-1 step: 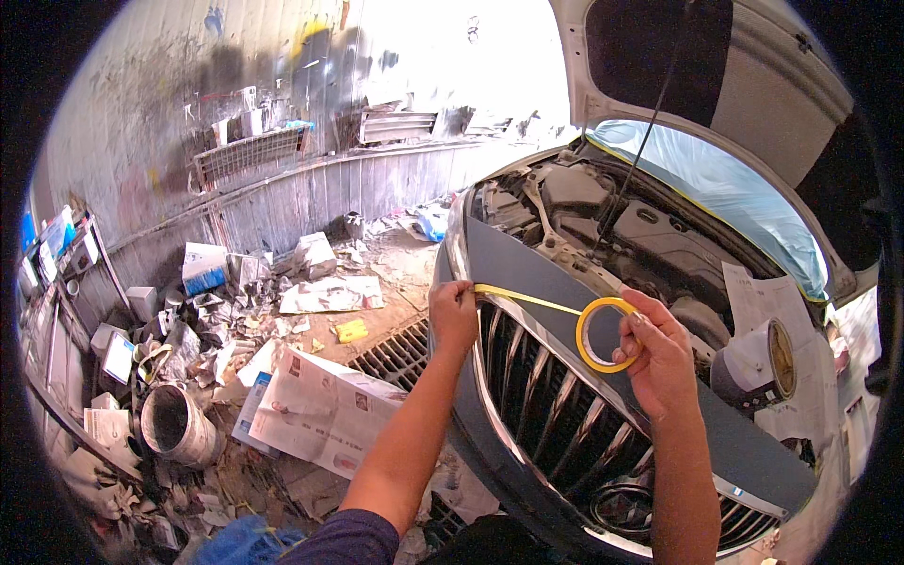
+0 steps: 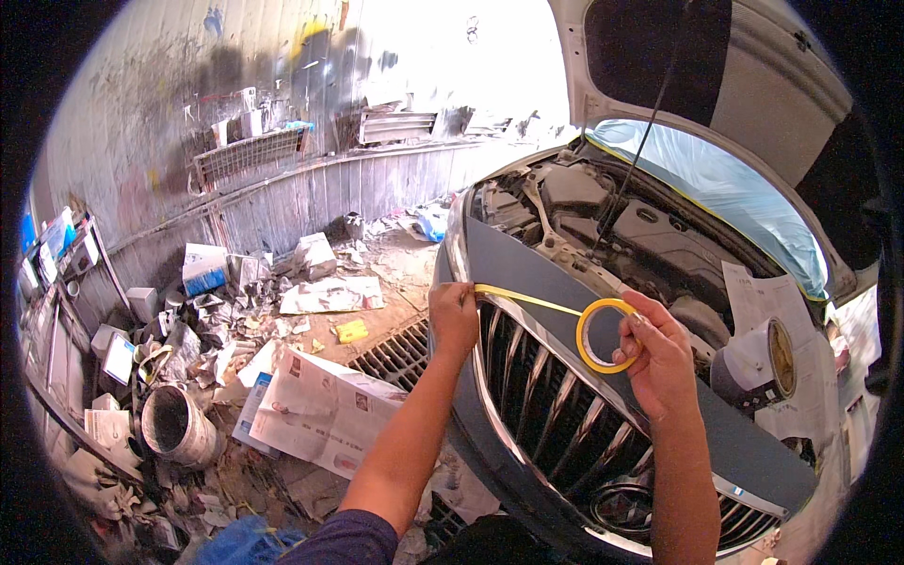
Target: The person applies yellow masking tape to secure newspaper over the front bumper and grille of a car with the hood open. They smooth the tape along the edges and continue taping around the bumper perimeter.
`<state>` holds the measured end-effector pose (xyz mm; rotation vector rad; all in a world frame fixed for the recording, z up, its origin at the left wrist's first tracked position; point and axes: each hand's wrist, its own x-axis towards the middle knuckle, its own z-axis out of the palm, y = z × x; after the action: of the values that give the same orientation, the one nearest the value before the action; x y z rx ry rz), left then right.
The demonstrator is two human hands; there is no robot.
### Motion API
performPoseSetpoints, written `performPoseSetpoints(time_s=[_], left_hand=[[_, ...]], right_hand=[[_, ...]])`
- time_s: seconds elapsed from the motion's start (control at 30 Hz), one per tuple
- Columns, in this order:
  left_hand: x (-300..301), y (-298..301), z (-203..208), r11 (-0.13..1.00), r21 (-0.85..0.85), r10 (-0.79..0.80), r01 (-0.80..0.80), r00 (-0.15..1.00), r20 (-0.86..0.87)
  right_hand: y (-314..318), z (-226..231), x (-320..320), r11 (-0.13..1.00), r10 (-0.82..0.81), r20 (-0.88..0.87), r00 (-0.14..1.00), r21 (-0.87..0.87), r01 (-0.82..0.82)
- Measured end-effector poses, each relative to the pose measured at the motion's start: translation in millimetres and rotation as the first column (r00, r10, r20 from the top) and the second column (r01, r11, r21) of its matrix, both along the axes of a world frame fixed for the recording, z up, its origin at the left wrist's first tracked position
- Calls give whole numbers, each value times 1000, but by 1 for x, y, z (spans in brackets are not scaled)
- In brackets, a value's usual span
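Note:
My left hand point(image 2: 454, 320) is closed at the left upper corner of the car's grille point(image 2: 556, 400), its fingers pinching the free end of a yellow tape strip point(image 2: 527, 298). From there the strip runs taut to a roll of yellow masking tape point(image 2: 600, 364), which my right hand point(image 2: 661, 356) grips by its right side, above the grille. Under the strip are the chrome grille trim and a matte grey front panel point(image 2: 513, 256). Whether the tape end is stuck to the trim is hidden by my left fingers.
Behind the panel lies the open engine bay point(image 2: 603, 202), with the hood point(image 2: 763, 85) raised on a prop rod. A can point(image 2: 739, 372) rests on newspaper at the right. Leftward, a dirty bucket point(image 2: 193, 438), newspaper sheets point(image 2: 320, 414) and scattered rubbish cover the floor near a floor grate point(image 2: 391, 353).

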<state>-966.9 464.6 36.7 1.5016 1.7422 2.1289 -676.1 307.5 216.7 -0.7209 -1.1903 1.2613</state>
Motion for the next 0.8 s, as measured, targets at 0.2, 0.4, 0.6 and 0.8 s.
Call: performPoseSetpoints(time_s=[0.2, 0.4, 0.6, 0.8], left_hand=[[1, -21, -5, 999, 39, 5, 6, 960, -281], [2, -30, 0, 993, 19, -105, 115, 956, -273], [3, -36, 11, 985, 16, -156, 172, 927, -340], [2, -44, 18, 990, 3, -126, 140, 901, -416]], right_hand=[[-5, -15, 8, 999, 8, -44, 999, -50, -10], [-25, -32, 8, 996, -9, -32, 999, -90, 6], [-45, -46, 9, 991, 2, -55, 998, -136, -9], [-55, -59, 8, 992, -6, 23, 1000, -126, 9]])
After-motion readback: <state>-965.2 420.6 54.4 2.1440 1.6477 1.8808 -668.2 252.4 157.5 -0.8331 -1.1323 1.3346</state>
